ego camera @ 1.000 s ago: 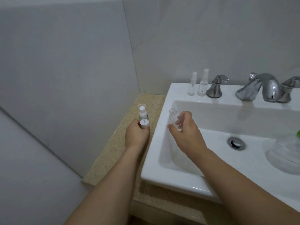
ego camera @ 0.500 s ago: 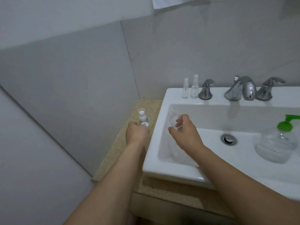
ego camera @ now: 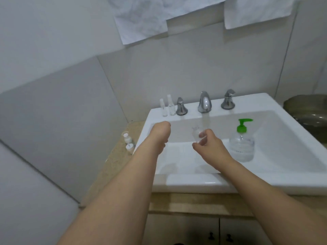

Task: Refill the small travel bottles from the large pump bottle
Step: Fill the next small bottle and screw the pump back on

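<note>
Head view: over the sink (ego camera: 177,183), the right hand (ego camera: 210,147) pinches a clear, uncapped travel bottle (ego camera: 196,134), held upright with its mouth up. The pump bottle (ego camera: 242,144) stands upright in the basin just right of that hand, green spout pointing right, away from the small bottle. The left hand (ego camera: 160,133) hovers farther left, fingers curled under; whether it holds anything cannot be told. The right hand is nearer the pump.
</note>
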